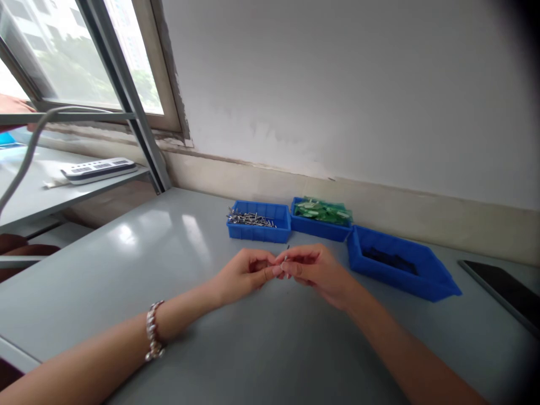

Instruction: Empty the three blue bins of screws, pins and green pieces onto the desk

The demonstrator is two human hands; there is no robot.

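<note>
My left hand [247, 274] and my right hand [317, 271] meet above the grey table, their fingertips pinched together. Between them is a small thin metal part [286, 257], mostly covered by the fingers; its exact kind cannot be made out. Just beyond my hands stands a blue bin [259, 233] with many thin silvery metal pieces [253, 219] heaped toward its left. Beside it, another blue bin [320, 228] holds green plastic packets [323, 211]. To the right, a larger blue bin [396, 284] contains dark pieces [390, 260].
A dark flat device [502, 289] lies at the table's right. On the left, a white power strip [99, 170] rests on a neighbouring table behind a metal frame post [139, 124], with a grey cable [31, 146] hanging in front. Another person's hand [14, 107] shows at the far left.
</note>
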